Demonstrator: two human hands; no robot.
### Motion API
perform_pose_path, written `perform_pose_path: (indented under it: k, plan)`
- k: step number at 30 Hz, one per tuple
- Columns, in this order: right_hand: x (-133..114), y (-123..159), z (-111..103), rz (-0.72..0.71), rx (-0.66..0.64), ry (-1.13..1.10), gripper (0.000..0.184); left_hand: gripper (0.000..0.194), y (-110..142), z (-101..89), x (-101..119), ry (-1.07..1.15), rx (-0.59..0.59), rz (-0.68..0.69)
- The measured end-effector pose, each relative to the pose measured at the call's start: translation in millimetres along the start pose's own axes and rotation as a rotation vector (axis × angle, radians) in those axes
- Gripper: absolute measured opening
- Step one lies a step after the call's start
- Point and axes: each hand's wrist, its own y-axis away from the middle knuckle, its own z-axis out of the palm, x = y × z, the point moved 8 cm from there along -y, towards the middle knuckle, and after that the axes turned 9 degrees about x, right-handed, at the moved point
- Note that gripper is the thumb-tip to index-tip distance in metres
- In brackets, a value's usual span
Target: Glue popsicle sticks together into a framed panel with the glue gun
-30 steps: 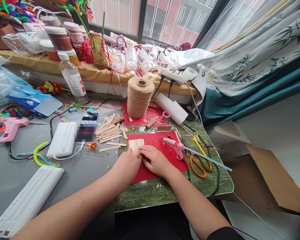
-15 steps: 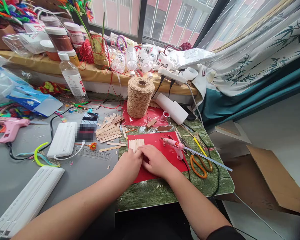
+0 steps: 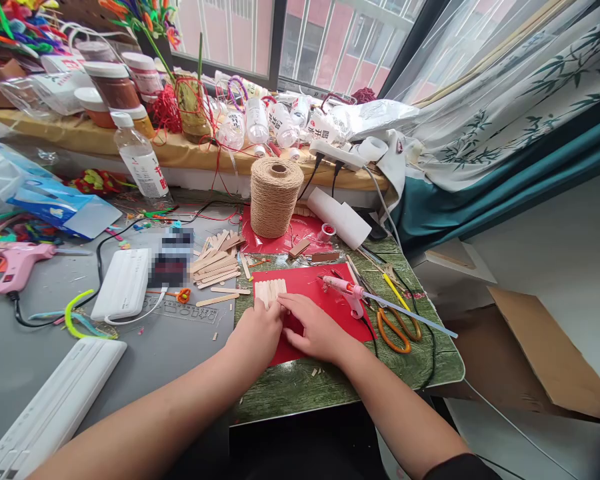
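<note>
A row of pale wooden craft sticks [image 3: 271, 289], side by side, lies on a red sheet [image 3: 310, 279]. My left hand [image 3: 260, 328] is closed around the near end of the row, which hides that end. From the other side, my right hand [image 3: 310, 325] meets it, its fingertips pressed at the row's right edge and its thumb bent below. To the right of my hands, a pink glue gun [image 3: 344, 288] with a long clear glue stick rests on the red sheet. Orange-handled scissors [image 3: 394, 330] lie beside it.
Loose craft sticks [image 3: 219, 260] are heaped left of the red sheet. A twine spool [image 3: 276, 200] stands behind it. Further left are a white power bank [image 3: 123, 283], a second pink glue gun [image 3: 21, 263] and a water bottle [image 3: 143, 163]. Cables cross the table.
The whole view has shifted slightly. Both hands stay at the row of craft sticks, with the right hand's fingers a little less bunched against the left hand.
</note>
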Motion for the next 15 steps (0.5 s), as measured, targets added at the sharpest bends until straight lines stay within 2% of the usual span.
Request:
perform_pose_path:
  k: [3, 5, 7, 8, 12, 13, 15]
  plan:
    - [-10, 23, -18, 0.005, 0.044, 0.012, 0.057, 0.044, 1, 1.3, -1, 0.003, -0.003, -0.011]
    - [-4, 49, -45, 0.046, 0.241, 0.049, 0.042, 0.051, 1, 0.5, 0, 0.003, 0.009, -0.01]
    - [15, 82, -76, 0.161, 0.502, 0.059, 0.016, 0.055, 1, 0.8, 0, -0.007, 0.003, -0.007]
    - [27, 98, -87, 0.211, 0.585, 0.069, 0.005, 0.055, 2, 1.2, 0, -0.016, -0.003, -0.006]
    - [81, 143, -116, 0.464, 0.938, -0.018, 0.02, 0.053, 1, 1.7, 0, -0.041, 0.005, -0.001]
    - [93, 144, -117, 0.529, 0.961, -0.073, 0.028, 0.052, 1, 1.8, 0, -0.04, 0.009, -0.001]
    - [110, 130, -112, 0.611, 0.879, -0.206, 0.043, 0.052, 1, 2.4, -1, -0.035, 0.013, -0.002]
